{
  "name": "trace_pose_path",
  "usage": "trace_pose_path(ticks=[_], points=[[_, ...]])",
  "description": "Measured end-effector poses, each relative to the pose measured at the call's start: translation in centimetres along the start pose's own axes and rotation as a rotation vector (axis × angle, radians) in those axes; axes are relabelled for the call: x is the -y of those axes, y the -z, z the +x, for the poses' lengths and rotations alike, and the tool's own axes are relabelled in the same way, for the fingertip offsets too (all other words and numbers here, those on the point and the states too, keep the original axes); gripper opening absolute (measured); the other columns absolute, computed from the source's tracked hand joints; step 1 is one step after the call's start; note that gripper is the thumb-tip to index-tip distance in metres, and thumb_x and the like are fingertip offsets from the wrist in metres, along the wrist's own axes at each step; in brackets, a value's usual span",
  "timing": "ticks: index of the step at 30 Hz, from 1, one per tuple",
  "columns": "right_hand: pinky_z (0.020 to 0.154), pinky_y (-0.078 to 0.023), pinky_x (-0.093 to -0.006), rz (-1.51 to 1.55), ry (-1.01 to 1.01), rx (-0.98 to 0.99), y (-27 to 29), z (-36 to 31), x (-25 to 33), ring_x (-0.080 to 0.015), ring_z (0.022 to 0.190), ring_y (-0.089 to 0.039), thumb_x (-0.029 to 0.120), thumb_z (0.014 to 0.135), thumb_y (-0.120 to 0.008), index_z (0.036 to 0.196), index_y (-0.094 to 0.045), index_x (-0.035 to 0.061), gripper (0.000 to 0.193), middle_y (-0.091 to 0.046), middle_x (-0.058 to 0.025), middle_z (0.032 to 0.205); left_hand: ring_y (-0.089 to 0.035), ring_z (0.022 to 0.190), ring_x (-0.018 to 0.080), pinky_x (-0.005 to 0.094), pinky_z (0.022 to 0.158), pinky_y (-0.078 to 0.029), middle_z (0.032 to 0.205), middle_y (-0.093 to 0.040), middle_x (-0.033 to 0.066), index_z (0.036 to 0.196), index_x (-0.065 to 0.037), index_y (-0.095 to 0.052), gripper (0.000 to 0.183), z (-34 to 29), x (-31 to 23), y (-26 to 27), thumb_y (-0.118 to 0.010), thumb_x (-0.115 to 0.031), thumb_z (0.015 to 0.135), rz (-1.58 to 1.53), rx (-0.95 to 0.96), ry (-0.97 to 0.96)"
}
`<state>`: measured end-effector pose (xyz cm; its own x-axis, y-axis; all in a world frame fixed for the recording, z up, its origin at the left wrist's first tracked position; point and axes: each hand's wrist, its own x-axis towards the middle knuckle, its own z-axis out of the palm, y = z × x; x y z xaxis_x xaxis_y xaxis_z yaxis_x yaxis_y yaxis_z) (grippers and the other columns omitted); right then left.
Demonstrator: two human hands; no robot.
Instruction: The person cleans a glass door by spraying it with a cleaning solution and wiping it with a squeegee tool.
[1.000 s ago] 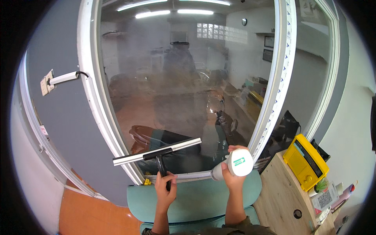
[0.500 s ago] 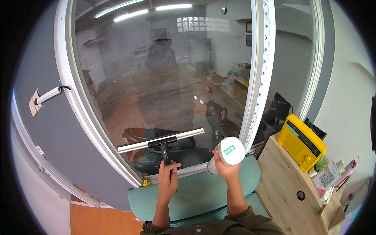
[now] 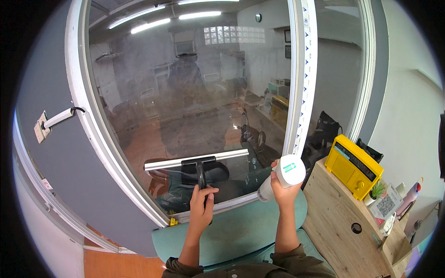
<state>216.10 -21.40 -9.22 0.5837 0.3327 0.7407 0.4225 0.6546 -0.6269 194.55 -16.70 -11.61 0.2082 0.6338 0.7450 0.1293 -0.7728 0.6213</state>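
My left hand is closed around the black handle of a squeegee. Its long white-and-black blade lies across the lower part of a hazy glass window pane, nearly level. To the right, my right hand grips a bottle with a broad, rounded white top bearing a green label. The pale body of the bottle slants down to the left, partly hidden by the fingers. Streaky haze covers much of the glass, and reflections of the room show in it.
A teal padded seat back stands below the window. On the right, a wooden desk holds a yellow radio, a small potted plant and a printed card. White window frame borders the glass; a wall socket sits left.
The squeegee has shifted slightly right and its blade is more level. My right hand has moved right and upward with the bottle. The view has turned a little.
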Motion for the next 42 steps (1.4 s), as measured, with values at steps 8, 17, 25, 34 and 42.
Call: trace_pose_path(ticks=[8,17,25,34,42], points=[[0.070,-0.048,-0.0284,-0.099,0.077,0.031,0.5,0.3,-0.9,-0.0148,0.078,-0.060,-0.001,0.069,-0.064,0.098,-0.056,-0.0021,0.029,-0.062,-0.0072,0.085,-0.051,0.069,0.0198,0.0277,0.062,-0.041,0.091,-0.052,0.0120,0.097,-0.004,-0.059,0.015,0.4,0.8,-0.1,-0.050,0.001,0.086,0.026,0.017,-0.057],[0.066,-0.048,-0.0281,-0.269,0.050,0.069,1.9,2.2,0.0,-0.0154,0.066,-0.061,0.007,0.064,-0.066,0.082,-0.063,-0.0024,0.020,-0.065,-0.0072,0.072,-0.049,0.067,0.0178,0.0269,0.061,-0.040,0.091,-0.052,0.0114,0.097,-0.004,-0.058,0.015,1.2,1.3,-1.5,-0.049,0.001,0.086,0.000,0.068,-0.090],[0.063,-0.048,-0.0317,-0.262,0.146,-0.064,2.3,4.8,-0.7,-0.0220,0.065,-0.061,0.013,0.064,-0.074,0.086,-0.059,-0.0023,0.031,-0.063,-0.0121,0.074,-0.047,0.055,0.0101,0.0235,0.053,-0.040,0.096,-0.051,0.0108,0.098,-0.004,-0.057,0.013,3.8,1.4,-2.8,-0.048,-0.003,0.089,-0.026,0.093,-0.148],[0.066,-0.047,-0.0285,-0.106,0.018,-0.162,3.2,6.0,-1.1,-0.0151,0.070,-0.059,0.011,0.070,-0.075,0.089,-0.060,-0.0025,0.028,-0.064,-0.0083,0.079,-0.047,0.056,0.0109,0.0241,0.054,-0.041,0.095,-0.051,0.0107,0.099,-0.005,-0.057,0.014,3.7,0.7,-3.9,-0.048,-0.004,0.089,-0.047,0.100,-0.085],[0.062,-0.046,-0.0266,-0.227,0.049,-0.093,4.0,4.9,-1.9,-0.0121,0.065,-0.057,0.009,0.068,-0.074,0.083,-0.060,-0.0027,0.024,-0.062,-0.0068,0.071,-0.047,0.060,0.0148,0.0264,0.054,-0.039,0.090,-0.050,0.0098,0.100,-0.005,-0.058,0.015,3.7,0.4,-5.0,-0.048,-0.002,0.088,-0.061,0.121,-0.078]])
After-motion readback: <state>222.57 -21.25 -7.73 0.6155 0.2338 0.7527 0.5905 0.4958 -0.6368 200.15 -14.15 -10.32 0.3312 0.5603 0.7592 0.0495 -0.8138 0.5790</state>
